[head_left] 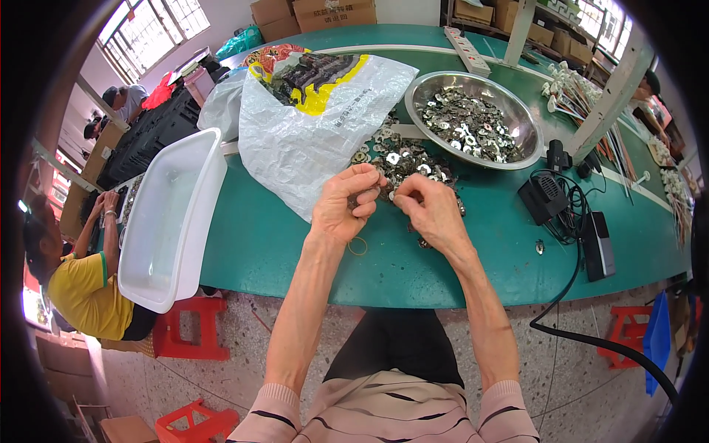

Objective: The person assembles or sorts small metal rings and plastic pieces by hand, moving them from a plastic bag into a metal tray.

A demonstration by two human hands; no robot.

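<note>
Nearest us: the wearer's striped top, dark trousers below the surface edge. Both forearms reach up over the green surface.

Left hand: fingers curled in, palm turned inward, seemingly holding a few small metal pieces; we can't count them. Right hand: thumb and index pinched narrow, tips facing the left hand's; we can't tell whether a piece is gripped. The two sets of fingertips are near each other, a slim gap between.

Key relation: the heap of metal pieces lies on the surface just beyond both sets of fingers, partly behind the right hand, which we mark as nearer. The heap's long axis slants from far left, by the bag, to near right, past the right knuckles. Pieces are small, flat, jumbled; we see no common axis among them.

Around it: printed white bag left of the heap, steel bowl of similar pieces beyond and right, thin rubber band below the left hand, white tub well left, black device with cable right.
</note>
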